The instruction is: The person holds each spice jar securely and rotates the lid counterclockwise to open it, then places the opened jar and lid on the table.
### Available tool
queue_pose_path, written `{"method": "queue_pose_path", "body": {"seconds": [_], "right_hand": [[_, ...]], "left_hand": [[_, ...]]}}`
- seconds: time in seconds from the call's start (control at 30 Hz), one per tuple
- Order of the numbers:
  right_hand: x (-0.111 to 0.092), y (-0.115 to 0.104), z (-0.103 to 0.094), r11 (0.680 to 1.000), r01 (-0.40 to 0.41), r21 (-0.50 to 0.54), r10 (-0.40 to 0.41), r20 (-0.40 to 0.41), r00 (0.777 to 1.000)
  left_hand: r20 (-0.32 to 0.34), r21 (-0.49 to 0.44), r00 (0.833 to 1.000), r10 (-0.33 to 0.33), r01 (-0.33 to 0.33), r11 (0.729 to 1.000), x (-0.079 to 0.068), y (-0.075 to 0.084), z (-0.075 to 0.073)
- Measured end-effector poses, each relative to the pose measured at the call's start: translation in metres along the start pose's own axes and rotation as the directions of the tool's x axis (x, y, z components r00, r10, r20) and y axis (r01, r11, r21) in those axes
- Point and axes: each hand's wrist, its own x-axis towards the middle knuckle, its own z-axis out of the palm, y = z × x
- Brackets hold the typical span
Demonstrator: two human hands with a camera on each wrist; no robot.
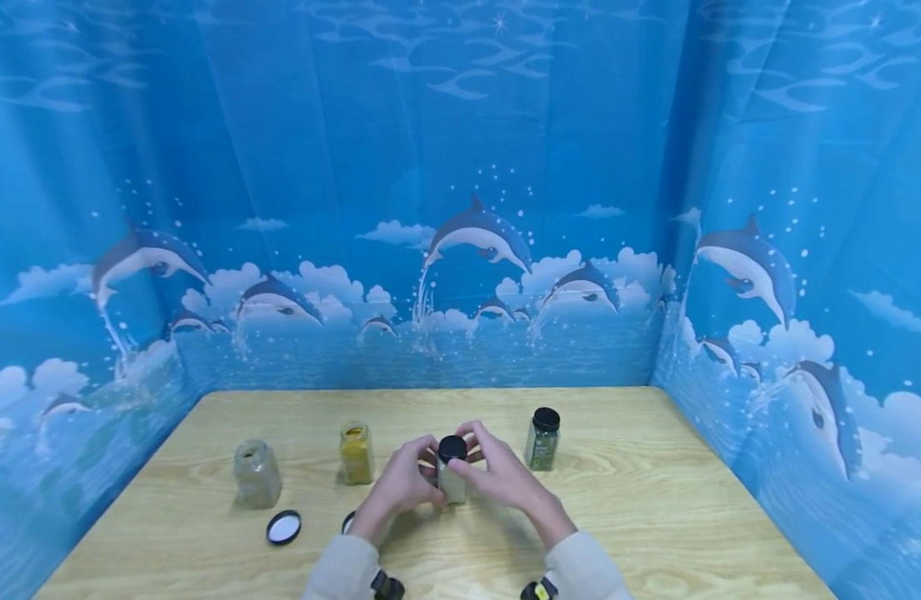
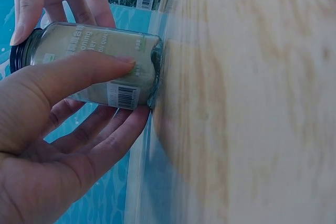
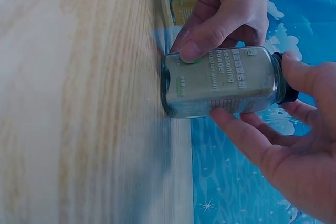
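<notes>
A square clear glass jar (image 1: 454, 486) of pale seasoning powder stands upright in front of me, topped by a black lid (image 1: 452, 447). My left hand (image 1: 404, 482) grips its body low down, thumb across the label and fingers around the opposite side, as the left wrist view shows. At the top, my right hand (image 1: 499, 475) holds the lid, its thumb (image 3: 300, 74) against the lid's edge and one fingertip touching the glass below. The printed label (image 3: 228, 69) reads "Seasoning Powder" in the right wrist view.
Left of my hands stand an uncapped jar of yellow powder (image 1: 357, 456) and a lidless cloudy jar (image 1: 257, 477). A loose black-rimmed lid (image 1: 283, 527) lies white side up; another lid (image 1: 347, 522) is partly behind my left forearm. To the right is a capped jar of green herbs (image 1: 543, 443).
</notes>
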Motion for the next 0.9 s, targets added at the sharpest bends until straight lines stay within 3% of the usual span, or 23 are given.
{"method": "queue_pose_path", "body": {"seconds": [0.33,0.9], "right_hand": [[0.0002,-0.0002,-0.0063,0.997,0.054,-0.045,-0.053,0.031,0.998],[0.001,0.0048,0.0007,1.0,-0.019,0.004,0.019,0.002,1.0]], "left_hand": [[-0.005,0.015,1.0,0.0,0.0,1.0,0.0005,0.0019,-0.0005],[-0.007,0.025,1.0,0.006,-0.005,1.0,0.001,-0.0019,0.0004]]}}
